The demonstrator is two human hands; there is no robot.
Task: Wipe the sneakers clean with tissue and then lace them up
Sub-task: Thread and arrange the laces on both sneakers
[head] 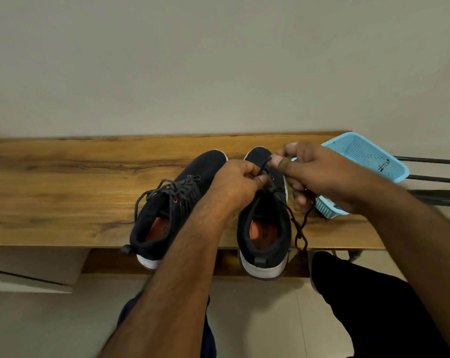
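The heels of both sneakers hang over the near edge of the wooden bench [63,177]. The left hand [234,184] covers the eyelets of the right sneaker [266,228], so the lacing under it cannot be seen; its fingers are curled around the black lace [300,223]. The right hand [319,174] pinches the same lace between thumb and fingers, and a loose end hangs beside this sneaker. The left sneaker [167,208] stands just beside it, already laced. Behind the right hand, a blue basket [368,156] is partly hidden.
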